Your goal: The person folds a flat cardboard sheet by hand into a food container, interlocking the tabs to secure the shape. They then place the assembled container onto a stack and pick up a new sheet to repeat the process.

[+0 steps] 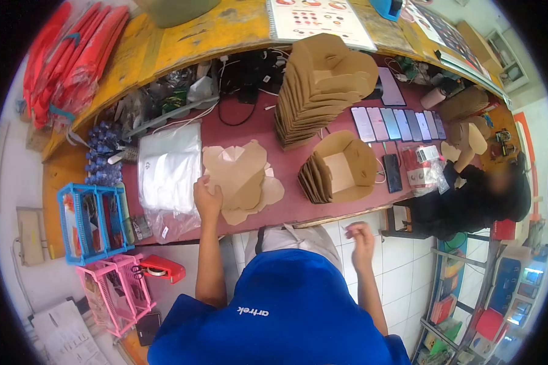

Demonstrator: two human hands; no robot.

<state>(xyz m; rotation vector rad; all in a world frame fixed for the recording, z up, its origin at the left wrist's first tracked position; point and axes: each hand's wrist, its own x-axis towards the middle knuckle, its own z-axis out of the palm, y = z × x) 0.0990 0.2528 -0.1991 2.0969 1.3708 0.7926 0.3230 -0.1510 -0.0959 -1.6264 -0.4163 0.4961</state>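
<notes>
My left hand (pixel 208 199) is at the left edge of a flat brown cardboard box blank (pixel 237 176), its fingers closed on the edge. The blank lies unfolded on the dark red tabletop, and paler flaps show beneath its upper panel. Off the table's front edge, my right hand (pixel 361 238) hangs in the air with loosely bent fingers and nothing visible in it. To the right of the blank stands a short nested stack of folded cardboard food boxes (pixel 338 167). Behind it rises a taller leaning stack of the same boxes (pixel 316 91).
Plastic-wrapped white packs (pixel 170 167) lie left of the blank. Several phones (pixel 396 125) line the right side, near a co-worker in dark clothing (pixel 469 194). Blue (pixel 97 222) and pink baskets (pixel 119 289) stand at left. A yellow shelf (pixel 225 27) overhangs the table.
</notes>
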